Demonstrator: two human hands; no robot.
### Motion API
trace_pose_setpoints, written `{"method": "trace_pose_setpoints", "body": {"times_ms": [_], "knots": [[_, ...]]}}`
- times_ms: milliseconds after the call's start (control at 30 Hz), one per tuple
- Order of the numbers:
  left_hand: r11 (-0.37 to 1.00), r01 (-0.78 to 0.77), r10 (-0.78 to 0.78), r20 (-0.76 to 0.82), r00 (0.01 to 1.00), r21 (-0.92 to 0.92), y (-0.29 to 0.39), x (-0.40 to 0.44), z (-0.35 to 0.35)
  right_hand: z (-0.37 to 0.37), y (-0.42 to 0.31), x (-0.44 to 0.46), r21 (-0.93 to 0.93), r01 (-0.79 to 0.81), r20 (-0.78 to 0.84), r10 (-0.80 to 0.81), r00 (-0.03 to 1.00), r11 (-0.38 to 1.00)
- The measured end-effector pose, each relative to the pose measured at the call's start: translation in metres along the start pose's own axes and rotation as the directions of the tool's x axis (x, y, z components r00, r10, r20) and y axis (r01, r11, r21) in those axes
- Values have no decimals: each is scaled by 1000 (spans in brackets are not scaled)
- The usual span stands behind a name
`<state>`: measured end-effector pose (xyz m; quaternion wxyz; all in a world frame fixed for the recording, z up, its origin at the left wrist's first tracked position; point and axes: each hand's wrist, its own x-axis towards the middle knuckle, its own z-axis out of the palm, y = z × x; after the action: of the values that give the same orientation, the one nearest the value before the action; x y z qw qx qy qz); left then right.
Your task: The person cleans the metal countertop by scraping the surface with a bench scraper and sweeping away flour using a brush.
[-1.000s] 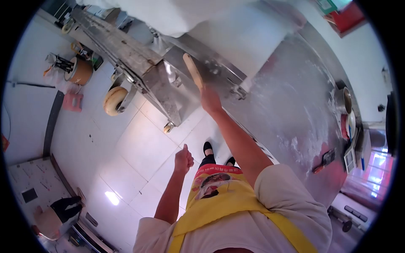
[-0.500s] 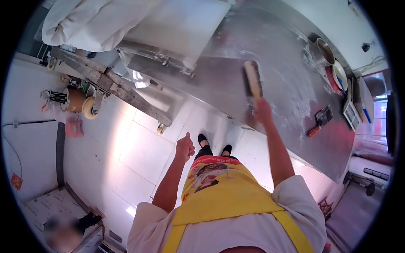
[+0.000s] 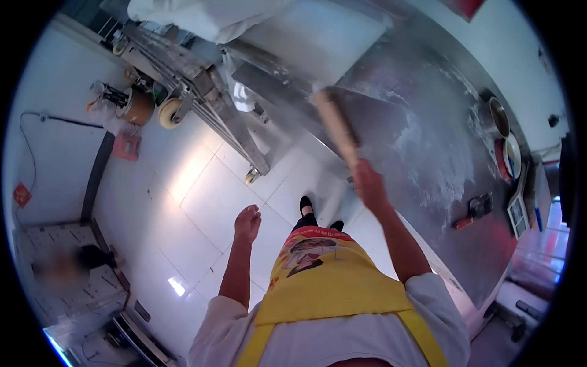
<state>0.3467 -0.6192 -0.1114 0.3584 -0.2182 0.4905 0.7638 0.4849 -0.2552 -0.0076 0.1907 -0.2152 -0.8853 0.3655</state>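
1. Over the floor (image 3: 199, 202), I see on my feed the left hand (image 3: 247, 225), curled; how tightly I cannot tell.
2. By the table (image 3: 422, 235), my right hand (image 3: 370, 185) grips the brush (image 3: 337, 127), motion-blurred near the edge.
3. Farther, a scraper (image 3: 481, 205) lies on top.

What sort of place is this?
Likely a bakery or dough kitchen: steel worktable dusted with flour-like white powder, a wooden brush in the right hand, and a scraper-like tool.

fisheye-curved view, black corners, bright glare on floor tiles (image 3: 195, 211), motion-blurred brush (image 3: 335, 125)
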Motion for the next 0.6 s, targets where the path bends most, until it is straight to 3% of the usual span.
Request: {"method": "trace_pose_setpoints", "body": {"times_ms": [33, 167, 233, 300, 367, 467, 567, 600], "knots": [[1000, -12, 12, -27, 1000, -19, 2, -1, -12, 19, -25, 10, 115, -77, 174, 56, 983, 990], [991, -64, 39, -203, 978, -118, 8, -28, -32, 116, -93, 96, 159, -167, 351, 103, 931, 973], [983, -38, -17, -295, 955, -180, 4, -37, -50, 173, -102, 147, 188, -219, 299, 157, 941, 958], [982, -41, -17, -302, 953, -186, -12, -48, -80, 245, -75, 197, 32, 153, 63, -155, 986, 988], [974, -58, -35, -398, 917, -220, -16, -61, -94, 272, -87, 231, 38, 118, -7, -117, 993, 992], [978, -44, -59, -468, 882, -205, -23, -65, -111, 283, -114, 261, 113, -66, 43, 61, 997, 991], [975, -30, -90, -515, 853, -219, -11, -62, -101, 336, -52, 258, -84, 33, 91, -25, 996, 996], [972, -39, -93, -528, 844, -233, 0, -54, -92, 335, -45, 252, -85, -5, 109, 14, 994, 996]]}}
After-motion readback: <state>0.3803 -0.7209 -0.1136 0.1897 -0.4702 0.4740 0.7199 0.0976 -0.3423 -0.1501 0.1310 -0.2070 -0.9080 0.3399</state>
